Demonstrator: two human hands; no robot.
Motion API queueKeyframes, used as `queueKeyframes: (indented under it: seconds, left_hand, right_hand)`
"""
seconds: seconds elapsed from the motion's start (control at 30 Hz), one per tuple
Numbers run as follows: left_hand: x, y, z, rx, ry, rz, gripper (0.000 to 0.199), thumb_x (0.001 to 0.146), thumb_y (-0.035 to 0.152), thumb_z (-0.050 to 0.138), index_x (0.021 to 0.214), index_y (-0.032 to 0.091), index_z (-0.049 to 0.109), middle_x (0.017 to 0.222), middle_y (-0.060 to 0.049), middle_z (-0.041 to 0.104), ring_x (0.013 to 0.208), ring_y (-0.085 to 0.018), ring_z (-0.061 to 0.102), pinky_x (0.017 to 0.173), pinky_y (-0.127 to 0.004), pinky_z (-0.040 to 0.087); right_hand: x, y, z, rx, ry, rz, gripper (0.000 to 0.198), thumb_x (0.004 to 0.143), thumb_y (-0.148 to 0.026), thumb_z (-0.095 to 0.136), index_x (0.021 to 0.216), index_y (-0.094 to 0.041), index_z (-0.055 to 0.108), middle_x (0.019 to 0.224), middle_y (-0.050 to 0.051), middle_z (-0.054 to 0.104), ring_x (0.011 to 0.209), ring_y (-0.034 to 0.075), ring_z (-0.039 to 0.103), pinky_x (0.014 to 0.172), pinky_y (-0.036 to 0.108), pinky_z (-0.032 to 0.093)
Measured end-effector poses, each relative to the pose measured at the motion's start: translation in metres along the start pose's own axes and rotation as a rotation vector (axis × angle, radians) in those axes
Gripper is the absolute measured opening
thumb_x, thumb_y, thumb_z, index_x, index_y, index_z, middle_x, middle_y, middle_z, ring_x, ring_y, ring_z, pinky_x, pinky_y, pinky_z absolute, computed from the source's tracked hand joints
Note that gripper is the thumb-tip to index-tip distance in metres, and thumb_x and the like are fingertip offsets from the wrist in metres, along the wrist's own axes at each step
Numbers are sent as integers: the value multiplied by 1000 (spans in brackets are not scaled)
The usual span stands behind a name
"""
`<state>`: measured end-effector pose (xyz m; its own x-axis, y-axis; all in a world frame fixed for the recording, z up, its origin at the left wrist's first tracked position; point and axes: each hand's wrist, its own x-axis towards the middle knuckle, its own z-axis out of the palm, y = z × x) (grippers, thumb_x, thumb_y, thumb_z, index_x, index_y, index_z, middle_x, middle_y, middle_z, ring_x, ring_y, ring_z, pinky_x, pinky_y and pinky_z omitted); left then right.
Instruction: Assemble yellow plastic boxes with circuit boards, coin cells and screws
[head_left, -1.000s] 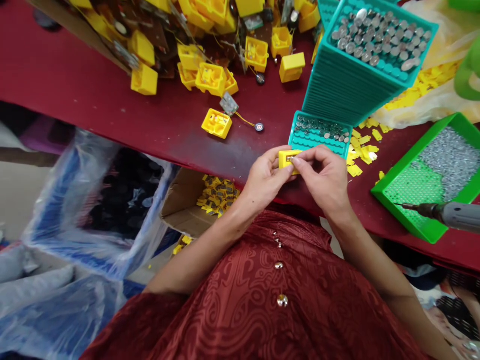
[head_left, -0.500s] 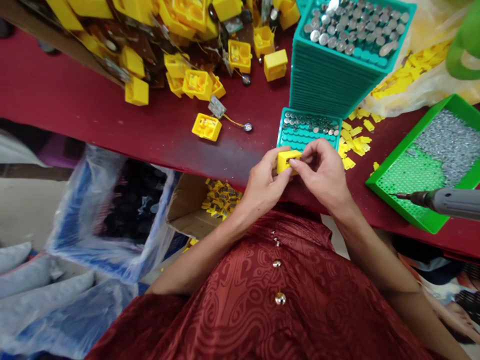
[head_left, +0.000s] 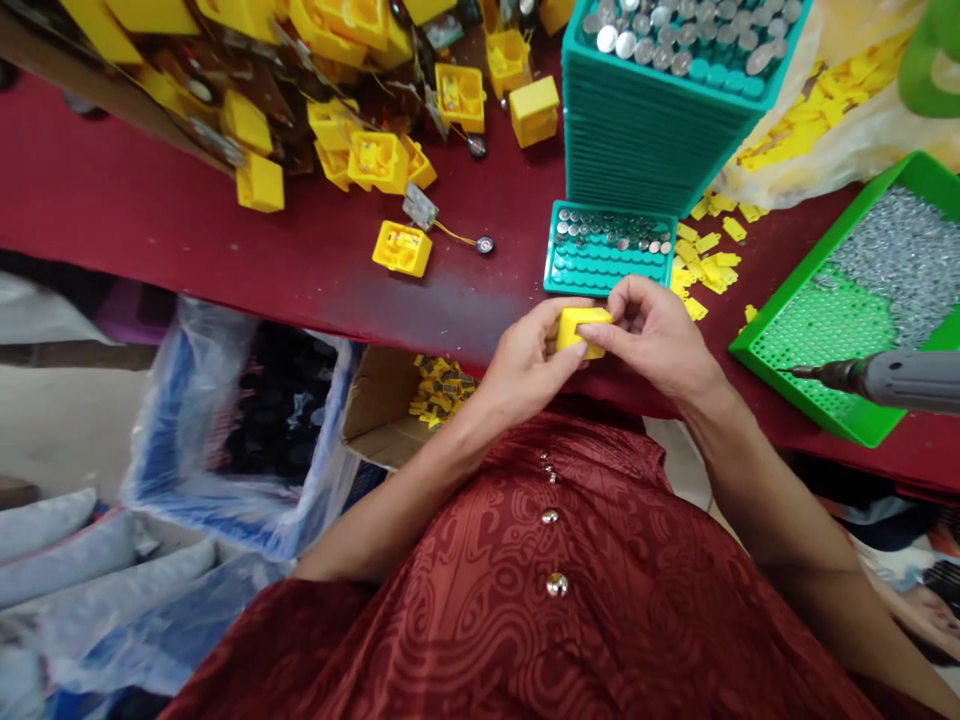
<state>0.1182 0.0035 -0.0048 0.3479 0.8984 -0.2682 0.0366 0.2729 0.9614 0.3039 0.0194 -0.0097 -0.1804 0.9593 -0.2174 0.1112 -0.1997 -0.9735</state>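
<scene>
A small yellow plastic housing is gripped between the fingers of my left hand at the table's front edge. My right hand presses its thumb and fingertips against the right side of the same housing; whether a smaller part lies in that pinch is hidden. Just beyond my hands lies a teal tray with rows of button cells in its far part. Loose flat yellow pieces are scattered to its right. On the left, an open yellow housing sits beside a small circuit board wired to a round black part.
A tall stack of teal trays topped with button cells stands behind. Right, a green basket holds small metal parts, with a grey screwdriver above it. Yellow housings pile up back left. Below are a cardboard box and blue crate.
The yellow housing has turned in my hands, so its recess with metal inside no longer shows. My right thumb now rests on its side. The view has shifted slightly.
</scene>
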Motion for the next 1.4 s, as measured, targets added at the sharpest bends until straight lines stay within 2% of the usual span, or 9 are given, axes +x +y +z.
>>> queueKeyframes:
  seconds: [0.1,0.2,0.47,0.63,0.77,0.9,1.1,1.27,1.4]
  left_hand:
    - [7,0,-1,-338,-34,-160,44,82,34,86,122,20,72,122,-9,80,105,-20,77,88,-30,63]
    - [10,2,-3,-453,-41,-219,40,81,28,89,118,20,74,118,-7,82,101,-18,78,88,-29,64]
    - [5,15,0,-549,-83,-324,27,89,20,83,115,17,76,115,-8,83,96,-19,83,86,-27,67]
    - [1,14,7,-528,-115,-402,26,91,21,81,117,16,77,113,-9,84,90,-17,83,72,-20,67]
    - [-4,8,12,-511,-150,-430,32,90,27,84,118,14,77,118,-13,84,85,-17,85,66,-16,65]
    - [-2,6,13,-508,-145,-455,32,90,26,83,119,14,77,119,-14,84,85,-17,85,68,-17,66]
    - [5,11,3,-444,-68,-397,28,90,25,82,116,16,76,123,-12,83,98,-20,83,74,-23,69]
    - [5,8,1,-474,-37,-359,28,87,25,85,112,18,78,116,-9,85,98,-17,81,78,-23,68]
    - [4,1,1,-454,-39,-348,30,85,27,86,113,19,78,118,-9,84,99,-17,79,81,-25,68]
  right_hand:
    - [-7,-6,-8,32,77,-68,56,74,-65,88,82,-24,51,71,-5,53,62,9,45,56,25,40]
    - [-18,-7,-15,-25,202,-137,49,83,-65,83,88,-24,55,74,-3,57,65,11,50,60,28,45]
    - [-38,0,-10,-301,383,-294,7,92,-26,72,86,-22,70,81,-1,69,70,12,57,67,27,48]
    - [-38,1,-7,-440,299,-387,11,92,-23,71,81,-21,70,82,0,72,74,13,60,74,29,50]
    - [-43,9,-2,-543,398,-468,18,97,-21,66,79,-20,68,81,0,70,76,13,60,75,29,49]
    - [-48,10,-17,-639,384,-413,18,100,-26,64,84,-22,69,85,2,71,80,16,61,79,33,50]
    - [-43,19,-50,-988,522,-226,13,96,-19,57,90,-23,67,103,12,65,96,26,52,93,48,45]
    - [-37,26,-50,-1065,423,-111,14,95,-19,54,82,-22,57,101,14,59,96,28,47,91,50,44]
    - [-36,20,-51,-1011,340,-115,15,95,-23,58,81,-22,62,93,11,59,92,28,51,93,50,46]
